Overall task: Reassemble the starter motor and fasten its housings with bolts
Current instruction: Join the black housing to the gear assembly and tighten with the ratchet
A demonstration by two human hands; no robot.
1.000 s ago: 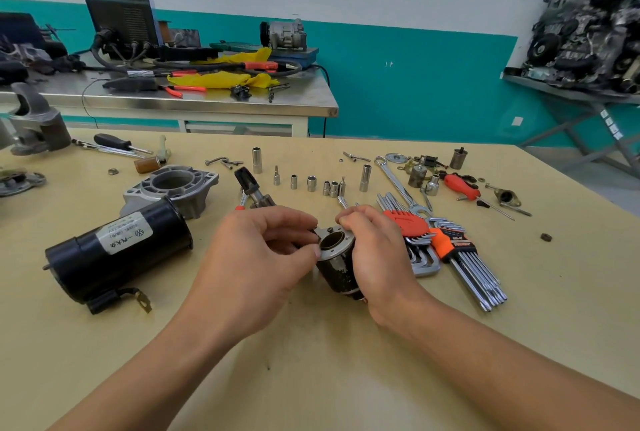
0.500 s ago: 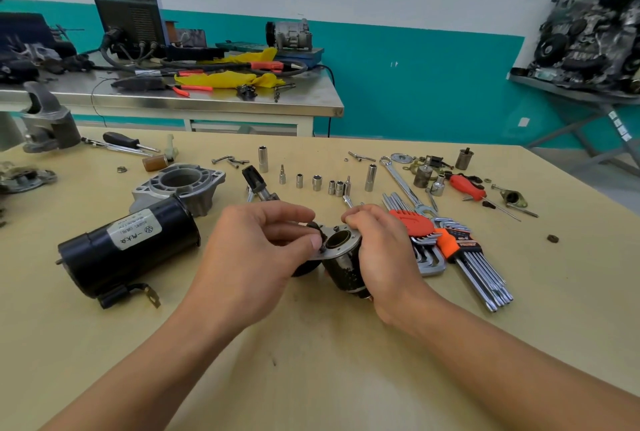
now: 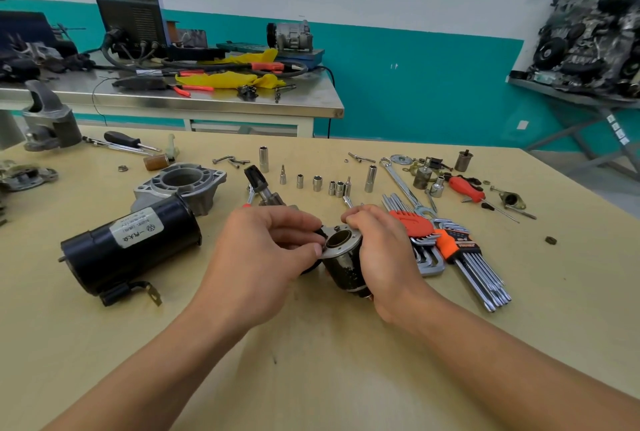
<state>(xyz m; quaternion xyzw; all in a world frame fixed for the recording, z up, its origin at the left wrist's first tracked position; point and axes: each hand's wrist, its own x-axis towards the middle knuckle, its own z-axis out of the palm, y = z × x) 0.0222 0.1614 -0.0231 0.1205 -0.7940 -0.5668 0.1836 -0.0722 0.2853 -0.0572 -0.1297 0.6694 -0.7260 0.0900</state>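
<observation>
solenoid (image 3: 344,257) at the centre of the table (image 3: 311,361): right hand (image 3: 388,257) curls round its dark body, left hand (image 3: 263,257) pinches the flange rim. likely heavy, rigid, smooth metal; best gripped round the barrel, not the thin flange.

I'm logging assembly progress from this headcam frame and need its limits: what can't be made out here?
Head view throughout.
- small black piece pinched by the left hand: its fingers cover most of it.
- lower end of the dark cylinder: covered by the right hand gripping it.
- print on the label of the black motor body: too small to read.
- grey casting at the far left: cut off by the frame edge.
</observation>
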